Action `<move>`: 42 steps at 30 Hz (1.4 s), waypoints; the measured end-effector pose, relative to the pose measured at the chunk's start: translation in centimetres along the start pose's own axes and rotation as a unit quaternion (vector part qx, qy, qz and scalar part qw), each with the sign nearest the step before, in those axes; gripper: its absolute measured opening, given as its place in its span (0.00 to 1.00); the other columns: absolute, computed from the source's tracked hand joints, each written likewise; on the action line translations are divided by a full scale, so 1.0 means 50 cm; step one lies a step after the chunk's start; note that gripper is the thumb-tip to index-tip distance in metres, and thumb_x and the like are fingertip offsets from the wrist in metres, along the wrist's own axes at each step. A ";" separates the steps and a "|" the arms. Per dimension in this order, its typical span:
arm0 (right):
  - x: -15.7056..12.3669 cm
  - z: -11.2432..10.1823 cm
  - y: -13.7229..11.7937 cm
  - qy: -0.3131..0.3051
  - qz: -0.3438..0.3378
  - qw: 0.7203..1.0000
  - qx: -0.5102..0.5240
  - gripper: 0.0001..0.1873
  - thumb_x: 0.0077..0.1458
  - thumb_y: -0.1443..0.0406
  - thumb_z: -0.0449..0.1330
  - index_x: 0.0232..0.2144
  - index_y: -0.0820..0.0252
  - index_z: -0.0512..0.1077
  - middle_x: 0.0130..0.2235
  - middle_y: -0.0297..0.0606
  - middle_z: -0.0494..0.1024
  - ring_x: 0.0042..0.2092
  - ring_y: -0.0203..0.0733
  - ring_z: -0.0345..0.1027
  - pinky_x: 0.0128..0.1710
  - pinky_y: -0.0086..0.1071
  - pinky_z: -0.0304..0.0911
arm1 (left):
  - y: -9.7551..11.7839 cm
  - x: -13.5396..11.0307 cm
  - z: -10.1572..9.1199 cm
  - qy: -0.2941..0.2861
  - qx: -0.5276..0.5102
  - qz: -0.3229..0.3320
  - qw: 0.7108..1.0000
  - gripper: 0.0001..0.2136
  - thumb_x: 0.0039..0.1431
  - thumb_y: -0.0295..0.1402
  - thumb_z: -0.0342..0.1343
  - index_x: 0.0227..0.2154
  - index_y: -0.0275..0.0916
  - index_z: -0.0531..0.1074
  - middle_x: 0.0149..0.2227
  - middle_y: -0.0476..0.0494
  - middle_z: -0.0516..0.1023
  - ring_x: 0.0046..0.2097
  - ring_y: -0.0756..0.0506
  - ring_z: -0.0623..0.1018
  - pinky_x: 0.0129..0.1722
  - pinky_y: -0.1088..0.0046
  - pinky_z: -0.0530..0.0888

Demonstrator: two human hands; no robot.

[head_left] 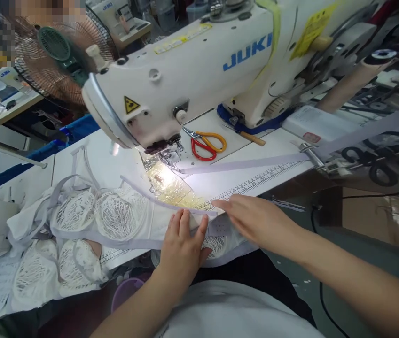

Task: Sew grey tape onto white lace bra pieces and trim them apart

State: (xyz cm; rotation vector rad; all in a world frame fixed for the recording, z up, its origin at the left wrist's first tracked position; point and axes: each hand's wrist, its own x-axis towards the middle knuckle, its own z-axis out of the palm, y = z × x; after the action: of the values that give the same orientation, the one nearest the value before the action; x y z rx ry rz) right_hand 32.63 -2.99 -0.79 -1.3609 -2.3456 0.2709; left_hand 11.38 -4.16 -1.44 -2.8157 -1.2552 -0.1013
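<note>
A white lace bra [119,217] with pale lilac edging lies across the front of the sewing table, its band stretching to the right. My left hand [182,244] rests on this band, palm down, fingers spread flat over the fabric. Just right of the band's end is my right hand [255,219], fingers extended to the left and partly hidden underneath; I see nothing held in it. More white lace fabric [215,246] hangs below both hands at the table edge. Behind them stands the white sewing machine [185,84], its lamp lighting the needle area.
Red-and-orange-handled scissors [204,144] lie beside the needle area, near a wooden-handled tool [252,138]. A lilac elastic strip [248,163] runs above a printed ruler [255,184] to a metal guide [314,157]. More lace bras [37,272] are heaped left. A fan [58,56] stands behind.
</note>
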 end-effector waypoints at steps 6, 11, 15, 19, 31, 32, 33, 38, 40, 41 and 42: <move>0.066 0.045 -0.045 -0.059 -0.020 0.995 -0.072 0.08 0.54 0.69 0.53 0.26 0.61 0.70 0.31 0.40 0.72 0.34 0.42 0.65 0.30 0.32 0.56 | -0.017 -0.031 -0.015 0.010 -0.045 -0.037 0.998 0.26 0.53 0.42 0.56 0.53 0.35 0.64 0.56 0.27 0.62 0.58 0.33 0.63 0.54 0.52 0.65; 0.097 0.052 -0.093 -0.141 -0.011 0.973 -0.183 0.09 0.51 0.74 0.53 0.24 0.61 0.70 0.29 0.41 0.72 0.32 0.44 0.66 0.24 0.31 0.51 | -0.049 -0.058 0.006 0.044 -0.011 -0.138 0.989 0.20 0.56 0.41 0.53 0.52 0.43 0.66 0.57 0.32 0.63 0.59 0.33 0.61 0.54 0.43 0.58; 0.113 0.043 -0.109 -0.185 -0.010 0.956 -0.228 0.12 0.46 0.80 0.52 0.25 0.61 0.70 0.28 0.41 0.72 0.31 0.42 0.66 0.22 0.31 0.47 | -0.063 -0.073 0.027 0.031 -0.007 -0.130 0.991 0.22 0.58 0.45 0.50 0.56 0.52 0.60 0.61 0.36 0.57 0.60 0.32 0.59 0.53 0.37 0.55; 0.152 0.003 -0.051 -0.115 0.043 0.957 -0.262 0.09 0.51 0.73 0.51 0.24 0.61 0.69 0.28 0.41 0.71 0.32 0.42 0.65 0.24 0.31 0.47 | -0.070 -0.088 0.035 0.022 -0.015 -0.097 0.995 0.25 0.58 0.48 0.48 0.58 0.52 0.55 0.63 0.35 0.53 0.62 0.31 0.55 0.53 0.37 0.53; 0.189 -0.032 -0.069 -0.221 0.109 0.955 -0.163 0.14 0.58 0.65 0.47 0.22 0.60 0.66 0.29 0.37 0.71 0.30 0.37 0.63 0.23 0.29 0.44 | -0.070 -0.093 0.004 -0.029 -0.070 -0.079 0.994 0.31 0.51 0.53 0.53 0.55 0.45 0.62 0.61 0.31 0.56 0.61 0.30 0.57 0.54 0.38 0.52; 0.184 -0.033 -0.072 -0.215 0.109 0.959 -0.151 0.16 0.59 0.64 0.46 0.22 0.60 0.66 0.29 0.37 0.71 0.30 0.37 0.63 0.23 0.29 0.45 | -0.065 -0.087 0.001 -0.011 -0.078 -0.080 0.994 0.27 0.54 0.50 0.53 0.53 0.41 0.65 0.59 0.30 0.60 0.60 0.32 0.60 0.55 0.41 0.54; 0.176 -0.034 -0.074 -0.207 0.109 0.962 -0.141 0.17 0.60 0.62 0.46 0.22 0.60 0.66 0.28 0.37 0.71 0.30 0.37 0.64 0.24 0.29 0.46 | -0.060 -0.080 0.000 0.014 -0.086 -0.073 0.993 0.23 0.56 0.46 0.52 0.51 0.37 0.67 0.56 0.30 0.64 0.58 0.35 0.63 0.56 0.45 0.57; 0.094 0.000 -0.091 -0.132 0.096 0.979 -0.121 0.11 0.49 0.58 0.60 0.26 0.59 0.66 0.29 0.35 0.70 0.30 0.39 0.63 0.26 0.29 0.53 | -0.031 -0.045 0.036 0.138 -0.115 0.001 0.984 0.14 0.59 0.29 0.49 0.45 0.28 0.70 0.46 0.33 0.74 0.49 0.42 0.72 0.50 0.64 0.70; 0.055 0.031 -0.101 -0.101 0.086 0.984 -0.120 0.09 0.46 0.62 0.61 0.28 0.60 0.66 0.32 0.40 0.70 0.34 0.44 0.64 0.30 0.32 0.57 | -0.025 -0.039 0.056 0.178 -0.105 0.014 0.978 0.13 0.60 0.27 0.46 0.44 0.29 0.70 0.46 0.34 0.74 0.50 0.41 0.72 0.50 0.62 0.70; 0.039 0.046 -0.103 -0.086 0.083 0.986 -0.116 0.06 0.47 0.65 0.60 0.29 0.62 0.67 0.33 0.42 0.70 0.36 0.46 0.64 0.33 0.34 0.58 | -0.025 -0.038 0.064 0.195 -0.095 0.020 0.976 0.13 0.59 0.26 0.46 0.44 0.30 0.70 0.47 0.34 0.74 0.50 0.41 0.72 0.51 0.60 0.70; 0.027 0.059 -0.104 -0.076 0.080 0.988 -0.106 0.03 0.49 0.68 0.57 0.29 0.63 0.67 0.33 0.44 0.71 0.38 0.48 0.63 0.35 0.36 0.59 | -0.026 -0.037 0.070 0.208 -0.081 0.027 0.974 0.13 0.59 0.26 0.46 0.44 0.31 0.71 0.48 0.35 0.73 0.51 0.40 0.71 0.51 0.59 0.69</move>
State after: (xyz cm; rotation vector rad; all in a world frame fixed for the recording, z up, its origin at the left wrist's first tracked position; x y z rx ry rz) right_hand 26.66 -4.32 -1.20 -1.6869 -2.4495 0.1812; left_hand 9.31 -4.37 -5.07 -2.7453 -1.1138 -0.7797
